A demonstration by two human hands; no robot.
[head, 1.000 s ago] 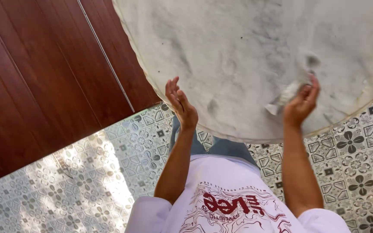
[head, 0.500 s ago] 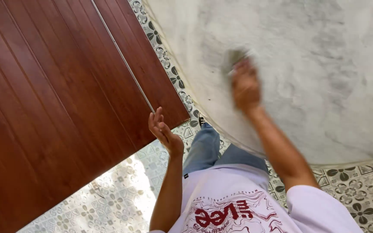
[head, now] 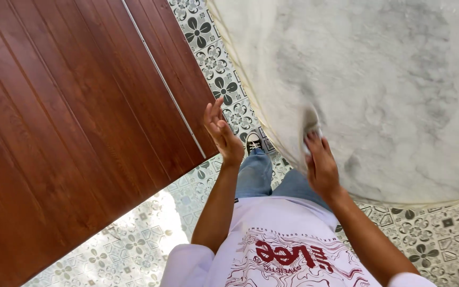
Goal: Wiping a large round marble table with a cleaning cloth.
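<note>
A round marble tabletop [head: 389,69], white with grey veins and smudges, fills the upper right. My right hand [head: 321,166] presses a small grey cloth [head: 310,123] onto the table close to its near left edge. My left hand [head: 222,133] hangs in the air left of the table, fingers apart, holding nothing, over the floor beside the wooden panel. I wear a white printed shirt and blue jeans, and one dark shoe [head: 253,143] shows below the table edge.
A large reddish-brown wooden panel [head: 70,122] with vertical grooves takes up the left half. Patterned grey and white floor tiles [head: 134,244] run beneath me and around the table.
My right hand has drawn the cloth back from further in on the tabletop toward its near left edge. My left hand rose slightly and stays free. The view shifted a little.
</note>
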